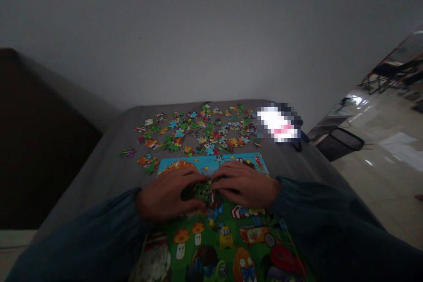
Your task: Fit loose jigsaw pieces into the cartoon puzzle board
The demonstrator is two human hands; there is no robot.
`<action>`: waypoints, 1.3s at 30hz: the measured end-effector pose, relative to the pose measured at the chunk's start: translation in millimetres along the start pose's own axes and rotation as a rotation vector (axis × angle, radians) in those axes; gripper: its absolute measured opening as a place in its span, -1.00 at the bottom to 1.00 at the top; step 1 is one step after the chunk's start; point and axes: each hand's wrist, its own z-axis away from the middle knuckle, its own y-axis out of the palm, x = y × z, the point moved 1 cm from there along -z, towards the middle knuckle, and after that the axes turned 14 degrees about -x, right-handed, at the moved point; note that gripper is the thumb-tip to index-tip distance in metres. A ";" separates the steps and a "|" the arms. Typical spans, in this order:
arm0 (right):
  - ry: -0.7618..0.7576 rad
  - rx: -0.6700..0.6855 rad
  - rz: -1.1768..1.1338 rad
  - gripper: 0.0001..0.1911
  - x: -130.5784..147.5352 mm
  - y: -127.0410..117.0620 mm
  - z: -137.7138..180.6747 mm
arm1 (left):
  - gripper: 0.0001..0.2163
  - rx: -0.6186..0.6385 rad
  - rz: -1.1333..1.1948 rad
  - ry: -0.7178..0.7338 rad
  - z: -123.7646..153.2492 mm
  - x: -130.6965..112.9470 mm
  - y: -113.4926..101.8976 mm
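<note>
A colourful cartoon puzzle board [211, 229] lies in front of me, green below with a light blue top edge. Over its upper left part rests my left hand [172, 191], fingers curved and the thumb spread well away from them. My right hand [243, 183] is bent over the upper right part, its fingers close together. The fingertips of both hands meet near the board's middle, around some small green patterned puzzle pieces [203, 189]. Whatever the right fingertips may pinch is too dark and small to make out.
Many loose puzzle pieces [198, 130] are scattered on the grey tabletop [109, 158] beyond the board. A bright, pixelated object [277, 124] sits at the far right corner. A pale wall [198, 31] stands behind; a chair [343, 143] is on the floor at right.
</note>
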 end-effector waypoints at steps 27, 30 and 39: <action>0.059 0.081 0.205 -0.76 2.7 -3.1 -0.5 | -0.65 -0.011 -0.035 -0.022 -0.8 5.4 4.5; 0.066 0.134 0.282 -0.82 11.2 -3.2 -8.6 | -0.66 -0.003 -0.040 -0.002 -2.5 5.0 6.5; -0.046 -0.054 0.354 -0.79 3.1 9.9 -7.6 | -0.74 -0.076 -0.044 -0.023 -1.1 18.5 4.5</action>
